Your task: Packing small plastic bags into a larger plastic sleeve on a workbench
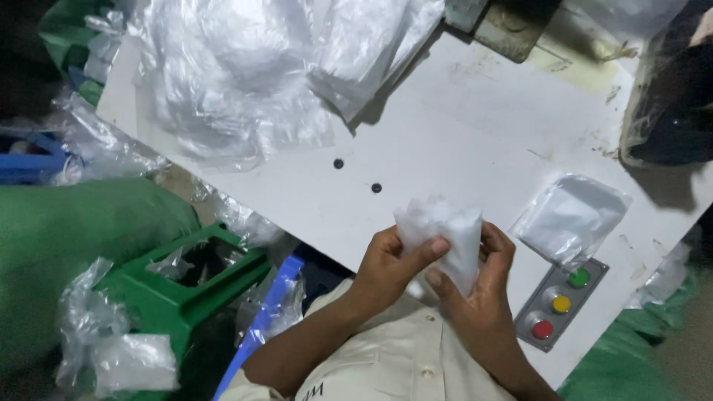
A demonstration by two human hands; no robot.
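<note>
small clear plastic bag (444, 236): pinched closed between left hand (388, 266) and right hand (486, 293), held above the near edge of the white table (460, 134). flat empty bag (572, 217) lies just right, beside a panel of 3 coloured buttons (561, 303).

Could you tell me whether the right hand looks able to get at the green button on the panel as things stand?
Probably yes, once freed: the green button lies just beside the right hand with nothing between, but both hands grip a clear bag, and a flat bag overlaps the panel's top edge.

White table (460, 141); clear, whitish plastic bags (238, 82); white wad (445, 234) in hands. Grey button panel (561, 303): green, yellow, red. Green stool (174, 297), blue crate (30, 160), cream shirt (401, 356).
</note>
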